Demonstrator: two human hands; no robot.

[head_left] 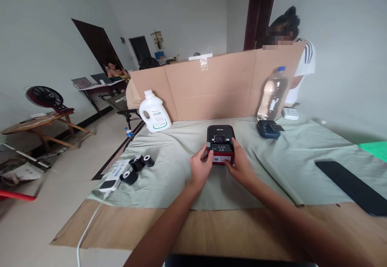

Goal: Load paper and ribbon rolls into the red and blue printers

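A small red and black label printer [220,141] sits on the pale green cloth [169,170] in the middle of the table. My left hand [200,168] grips its left front corner, fingers curled against the side. My right hand [241,163] holds the right front corner in the same way. Three black tape rolls [137,166] lie on the cloth to the left, beside a white power strip [114,174].
A white detergent jug [154,113] and a clear water bottle [273,94] stand before a cardboard screen [217,83]. A dark blue device [269,129] and a black flat slab [352,185] lie to the right. A person stands behind the screen at the right.
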